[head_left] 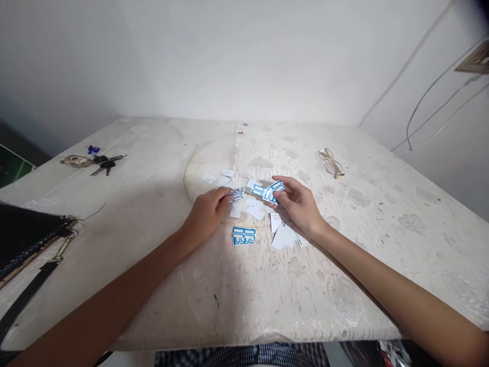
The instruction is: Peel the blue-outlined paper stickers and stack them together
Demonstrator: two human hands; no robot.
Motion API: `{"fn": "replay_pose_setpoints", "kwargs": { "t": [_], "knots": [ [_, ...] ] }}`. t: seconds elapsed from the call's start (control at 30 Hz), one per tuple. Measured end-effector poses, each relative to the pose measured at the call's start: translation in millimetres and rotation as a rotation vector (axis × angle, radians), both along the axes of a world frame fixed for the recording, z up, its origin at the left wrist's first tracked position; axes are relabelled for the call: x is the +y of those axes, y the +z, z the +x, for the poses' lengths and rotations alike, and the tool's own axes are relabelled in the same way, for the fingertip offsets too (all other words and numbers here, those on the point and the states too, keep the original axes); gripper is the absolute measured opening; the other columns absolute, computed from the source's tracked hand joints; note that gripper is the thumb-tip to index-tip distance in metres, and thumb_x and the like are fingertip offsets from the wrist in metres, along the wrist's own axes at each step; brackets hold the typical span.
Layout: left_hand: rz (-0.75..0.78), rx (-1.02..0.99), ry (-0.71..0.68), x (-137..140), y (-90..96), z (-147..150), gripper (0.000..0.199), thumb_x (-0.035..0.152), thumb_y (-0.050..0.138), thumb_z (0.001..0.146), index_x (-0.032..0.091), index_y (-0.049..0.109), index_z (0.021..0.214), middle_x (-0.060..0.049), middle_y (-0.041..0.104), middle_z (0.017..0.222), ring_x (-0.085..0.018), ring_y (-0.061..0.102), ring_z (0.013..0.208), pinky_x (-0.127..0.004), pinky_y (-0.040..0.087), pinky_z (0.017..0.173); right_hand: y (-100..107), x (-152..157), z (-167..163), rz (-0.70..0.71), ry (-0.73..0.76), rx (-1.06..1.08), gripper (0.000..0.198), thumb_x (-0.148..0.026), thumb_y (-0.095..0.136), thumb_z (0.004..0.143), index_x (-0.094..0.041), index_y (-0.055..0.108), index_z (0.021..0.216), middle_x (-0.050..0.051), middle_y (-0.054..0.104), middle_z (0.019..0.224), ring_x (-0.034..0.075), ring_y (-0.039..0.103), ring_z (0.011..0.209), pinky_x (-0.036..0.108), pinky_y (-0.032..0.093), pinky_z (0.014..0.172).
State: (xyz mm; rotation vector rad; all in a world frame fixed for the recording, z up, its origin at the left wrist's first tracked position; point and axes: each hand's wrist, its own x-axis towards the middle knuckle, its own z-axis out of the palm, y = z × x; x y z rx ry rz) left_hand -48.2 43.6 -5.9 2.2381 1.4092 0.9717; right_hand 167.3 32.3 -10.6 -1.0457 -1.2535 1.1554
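Note:
Between thumb and fingers, my left hand [208,211] pinches small white paper cards with blue print [237,194]. My right hand [300,204] grips more blue-printed cards [273,191], fanned out toward the left. The two sets nearly meet above the table; whether they touch I cannot tell. Below my hands lies a blue-bordered card pile [243,236]. Loose white paper pieces [284,237] overlap under my right wrist. Further plain pieces [255,211] lie beneath and between the hands, some partly hidden, and a few pieces [227,173] rest just beyond my left hand.
On the table [171,290], keys [106,162] and a small blue object [93,149] lie at the far left. Clear-framed glasses [330,162] rest at the right. A black bag [30,239] with a strap sits at the left edge. A white wall [237,61] closes the back.

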Motion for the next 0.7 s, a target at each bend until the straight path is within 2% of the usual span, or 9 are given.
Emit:
{"fn": "replay_pose_setpoints", "kwargs": {
  "t": [0.1,0.2,0.33,0.4,0.5,0.57,0.63,0.7],
  "knots": [
    [-0.181,-0.28,0.059,-1,3.8,3,0.021,0.035,0.051,0.083,0.017,0.058,0.089,-0.001,0.065,0.075,-0.015,0.063,0.066,-0.026,0.05,0.065,5,-2,-1,-0.037,0.025,0.106,0.03,-0.023,0.059,0.076,-0.022,0.052,0.105,-0.002,0.049,0.074,0.009,0.051,0.056,0.029,0.046,0.058],
    [-0.385,-0.515,0.039,-5,8.8,8,0.027,0.036,0.059,0.077,0.015,0.056,0.093,-0.001,0.066,0.076,-0.013,0.063,0.057,-0.025,0.051,0.059,9,-6,-2,-0.047,0.078,0.132,0.032,-0.021,0.059,0.075,-0.023,0.051,0.106,-0.003,0.048,0.073,0.008,0.05,0.051,0.026,0.041,0.05],
    [-0.629,-0.676,0.017,-11,14.8,13,0.032,0.034,0.065,0.073,0.013,0.056,0.096,-0.003,0.069,0.083,-0.015,0.066,0.062,-0.028,0.054,0.064,12,-9,-1,-0.12,0.099,0.077,0.03,-0.023,0.057,0.077,-0.02,0.051,0.106,-0.001,0.051,0.073,0.009,0.052,0.049,0.023,0.037,0.044],
    [-0.7,-0.717,0.009,-14,17.3,14,0.03,0.03,0.066,0.074,0.014,0.057,0.097,-0.003,0.069,0.084,-0.016,0.067,0.066,-0.029,0.055,0.068,10,-9,1,-0.109,0.088,0.023,0.029,-0.024,0.056,0.078,-0.02,0.051,0.106,0.0,0.052,0.073,0.009,0.052,0.05,0.023,0.037,0.044],
    [-0.741,-0.732,-0.003,-16,20.1,14,0.025,0.026,0.064,0.076,0.014,0.056,0.097,-0.002,0.069,0.082,-0.016,0.068,0.069,-0.028,0.055,0.071,6,-5,10,-0.016,0.03,-0.178,0.026,-0.028,0.052,0.082,-0.021,0.052,0.107,0.002,0.057,0.077,0.012,0.054,0.057,0.026,0.041,0.05],
    [-0.756,-0.721,-0.008,-17,20.5,13,0.026,0.025,0.063,0.077,0.014,0.055,0.099,-0.001,0.069,0.08,-0.017,0.068,0.068,-0.029,0.056,0.071,4,-1,18,0.066,-0.019,-0.447,0.028,-0.028,0.049,0.084,-0.02,0.053,0.11,0.005,0.059,0.078,0.017,0.056,0.066,0.031,0.045,0.058],
    [-0.777,-0.699,-0.037,-18,19.0,13,0.03,0.026,0.064,0.077,0.014,0.053,0.101,-0.002,0.069,0.079,-0.018,0.069,0.066,-0.03,0.056,0.07,5,1,24,0.21,-0.089,-0.745,0.033,-0.027,0.049,0.084,-0.018,0.054,0.114,0.009,0.061,0.087,0.024,0.057,0.083,0.041,0.045,0.073],
    [-0.798,-0.664,-0.108,-21,16.2,14,0.034,0.029,0.064,0.076,0.014,0.052,0.104,-0.003,0.069,0.08,-0.019,0.069,0.066,-0.031,0.057,0.067,12,-2,24,0.396,-0.136,-0.917,0.037,-0.025,0.05,0.083,-0.017,0.052,0.119,0.012,0.058,0.105,0.029,0.05,0.102,0.049,0.037,0.087]
  ]
}}
